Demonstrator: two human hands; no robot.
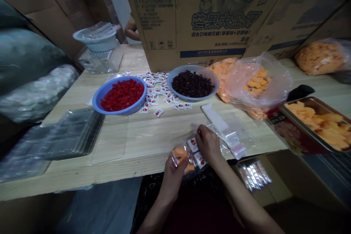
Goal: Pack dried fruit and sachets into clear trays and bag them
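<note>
My left hand grips the left side of a small clear plastic tray at the table's front edge, its thumb lying over the front. Orange pieces lie in the left part of this tray, and white sachets with red print in the right part. At the tray's upper right edge is my right hand, fingers curled and pressed together; what they pinch is hidden. Just beyond it lie clear plastic bags with a white strip on top.
A blue bowl of red pieces, a bowl of dark pieces, and scattered sachets lie behind. Stacked clear trays are left; bagged orange pieces and a metal tray right. Cardboard boxes wall the back, a person's arm beside them.
</note>
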